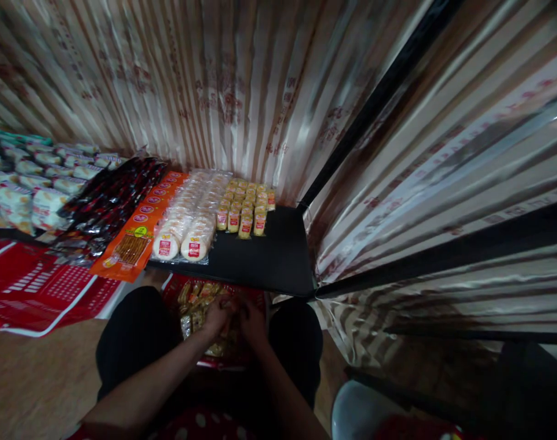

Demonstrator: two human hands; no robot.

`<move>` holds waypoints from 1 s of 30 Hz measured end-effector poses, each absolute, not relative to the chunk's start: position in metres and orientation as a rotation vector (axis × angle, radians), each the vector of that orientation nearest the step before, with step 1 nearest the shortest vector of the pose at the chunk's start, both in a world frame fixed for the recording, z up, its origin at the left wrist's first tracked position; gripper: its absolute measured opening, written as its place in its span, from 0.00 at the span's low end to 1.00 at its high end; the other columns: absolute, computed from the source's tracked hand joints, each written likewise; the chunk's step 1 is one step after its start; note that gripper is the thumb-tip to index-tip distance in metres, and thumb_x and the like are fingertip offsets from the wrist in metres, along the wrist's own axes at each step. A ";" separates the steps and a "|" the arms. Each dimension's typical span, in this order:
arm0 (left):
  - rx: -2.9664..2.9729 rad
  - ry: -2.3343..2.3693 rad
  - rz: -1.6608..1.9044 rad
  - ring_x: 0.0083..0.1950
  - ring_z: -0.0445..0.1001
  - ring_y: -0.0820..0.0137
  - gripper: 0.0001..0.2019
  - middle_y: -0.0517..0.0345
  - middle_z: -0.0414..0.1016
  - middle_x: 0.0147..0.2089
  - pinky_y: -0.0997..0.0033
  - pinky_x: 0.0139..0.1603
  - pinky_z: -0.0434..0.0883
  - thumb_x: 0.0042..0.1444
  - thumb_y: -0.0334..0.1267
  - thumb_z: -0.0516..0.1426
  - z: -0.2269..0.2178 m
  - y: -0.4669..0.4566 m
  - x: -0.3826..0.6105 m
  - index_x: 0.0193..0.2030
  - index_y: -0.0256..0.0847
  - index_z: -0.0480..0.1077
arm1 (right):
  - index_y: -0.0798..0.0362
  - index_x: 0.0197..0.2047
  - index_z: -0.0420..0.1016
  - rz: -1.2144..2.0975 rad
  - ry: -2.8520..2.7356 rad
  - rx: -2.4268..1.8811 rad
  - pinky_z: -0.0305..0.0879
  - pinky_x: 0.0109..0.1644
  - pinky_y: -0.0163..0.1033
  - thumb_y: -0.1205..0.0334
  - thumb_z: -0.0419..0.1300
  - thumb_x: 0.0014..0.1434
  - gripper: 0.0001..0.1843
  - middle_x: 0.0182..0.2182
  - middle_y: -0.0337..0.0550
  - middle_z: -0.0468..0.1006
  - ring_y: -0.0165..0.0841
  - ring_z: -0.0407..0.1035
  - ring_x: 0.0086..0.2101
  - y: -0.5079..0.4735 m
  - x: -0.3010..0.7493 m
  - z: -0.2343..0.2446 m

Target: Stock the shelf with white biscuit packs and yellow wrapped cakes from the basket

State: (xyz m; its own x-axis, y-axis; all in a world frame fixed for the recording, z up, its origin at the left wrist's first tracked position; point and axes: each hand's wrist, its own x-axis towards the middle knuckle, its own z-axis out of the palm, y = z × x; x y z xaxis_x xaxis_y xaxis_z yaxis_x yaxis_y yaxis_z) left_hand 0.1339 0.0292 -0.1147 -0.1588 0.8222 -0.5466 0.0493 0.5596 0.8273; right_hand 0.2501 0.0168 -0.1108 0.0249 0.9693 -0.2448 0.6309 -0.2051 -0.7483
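Note:
My left hand (217,315) and my right hand (252,322) are close together over a red basket (260,299) between my knees. Fingers on both are curled in, and a dim reddish patch shows between them; whatever they grip is too dark to name. Small gold-wrapped snack packets (196,292) fill the basket around and beneath the hands. Just ahead on a black shelf (278,250), similar small yellow snack packets (246,211) stand in tight rows. Beside those lie two rows of round white crackers (196,244) in clear wrappers.
Further left along the shelf are flat orange snack packs (136,238), a pile of dark shiny packets (109,201) and many white packets (49,201). Another red basket (54,287) is at the lower left. Black poles (379,79) and a pleated curtain (242,79) enclose the shelf.

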 end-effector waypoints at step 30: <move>1.762 1.313 0.644 0.37 0.71 0.73 0.18 0.56 0.73 0.40 0.73 0.42 0.68 0.50 0.34 0.52 0.038 0.138 0.170 0.49 0.37 0.66 | 0.53 0.45 0.71 0.478 -1.574 -1.784 0.66 0.37 0.34 0.54 0.53 0.55 0.18 0.35 0.44 0.75 0.34 0.70 0.35 0.064 0.296 0.000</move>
